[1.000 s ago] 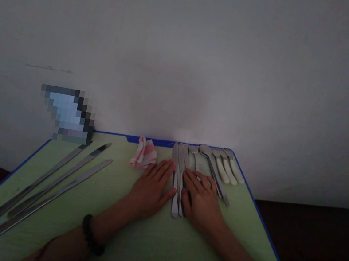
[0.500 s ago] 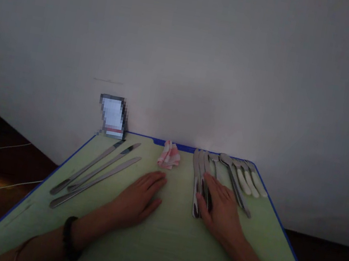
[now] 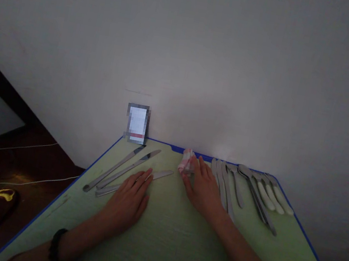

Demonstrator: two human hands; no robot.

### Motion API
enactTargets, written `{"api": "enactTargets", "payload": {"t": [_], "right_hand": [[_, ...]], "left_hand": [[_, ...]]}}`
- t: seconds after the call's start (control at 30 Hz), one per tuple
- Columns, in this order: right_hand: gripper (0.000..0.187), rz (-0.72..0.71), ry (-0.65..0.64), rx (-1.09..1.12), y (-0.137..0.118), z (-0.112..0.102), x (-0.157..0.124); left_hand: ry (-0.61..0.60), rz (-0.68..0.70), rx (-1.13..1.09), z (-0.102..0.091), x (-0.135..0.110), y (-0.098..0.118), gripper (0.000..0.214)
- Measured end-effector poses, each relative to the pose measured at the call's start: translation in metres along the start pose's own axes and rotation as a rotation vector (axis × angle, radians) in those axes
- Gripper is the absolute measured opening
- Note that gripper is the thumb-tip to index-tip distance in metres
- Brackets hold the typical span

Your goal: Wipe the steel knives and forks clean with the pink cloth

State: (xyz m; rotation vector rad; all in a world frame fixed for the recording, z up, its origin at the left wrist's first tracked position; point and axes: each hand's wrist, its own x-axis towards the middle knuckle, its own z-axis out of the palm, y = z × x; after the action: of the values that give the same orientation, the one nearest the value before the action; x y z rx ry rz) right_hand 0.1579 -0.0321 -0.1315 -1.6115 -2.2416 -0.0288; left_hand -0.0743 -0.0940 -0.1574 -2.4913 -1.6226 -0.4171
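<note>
My left hand (image 3: 128, 199) lies over the nearest of three table knives on the left, its fingers stretched out across that knife (image 3: 163, 174) and hiding its middle. The other two knives (image 3: 122, 168) lie just beyond, side by side at a slant. By the far edge, my right hand (image 3: 204, 190) reaches a crumpled pink-and-white checked cloth (image 3: 185, 163); its fingers and thumb are apart at the cloth's right side, covering part of it. To the right of this hand lie several knives (image 3: 225, 186), partly hidden by the hand and wrist.
Spoons (image 3: 255, 196) and several white-handled forks (image 3: 271, 197) lie at the table's right. A phone with a lit screen (image 3: 137, 124) leans on the wall at the far left corner. The green table (image 3: 161, 245) has a blue rim; white cables (image 3: 16, 186) run at left.
My right hand has moved left from the knives to the cloth. My left hand has shifted left onto the nearest knife. The view has turned slightly left.
</note>
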Motion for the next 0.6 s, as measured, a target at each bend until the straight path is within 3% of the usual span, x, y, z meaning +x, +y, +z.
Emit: {"api": "enactTargets", "payload": {"t": [0.1, 0.23, 0.33, 0.43, 0.53, 0.6], "right_hand": [[0.046, -0.018, -0.1, 0.013, -0.006, 0.005, 0.007], [0.047, 0.052, -0.16, 0.029, -0.012, -0.008, 0.01], [0.061, 0.164, -0.251, 0.031, -0.019, -0.022, 0.026], [0.067, 0.253, -0.326, 0.021, -0.023, -0.027, 0.047], [0.047, 0.291, -0.365, 0.018, -0.013, -0.024, 0.064], [0.027, 0.247, -0.388, 0.044, 0.0, -0.025, 0.07]], "left_hand": [[-0.038, -0.004, 0.074, -0.001, -0.009, -0.011, 0.045], [-0.212, -0.019, 0.213, -0.013, -0.018, -0.016, 0.063], [-0.353, -0.084, 0.264, -0.029, -0.005, -0.003, 0.069], [-0.469, -0.154, 0.206, -0.039, 0.018, 0.01, 0.051], [-0.465, -0.227, 0.091, -0.036, 0.034, 0.013, 0.037], [-0.403, -0.285, -0.134, -0.03, 0.039, 0.01, 0.032]]}}
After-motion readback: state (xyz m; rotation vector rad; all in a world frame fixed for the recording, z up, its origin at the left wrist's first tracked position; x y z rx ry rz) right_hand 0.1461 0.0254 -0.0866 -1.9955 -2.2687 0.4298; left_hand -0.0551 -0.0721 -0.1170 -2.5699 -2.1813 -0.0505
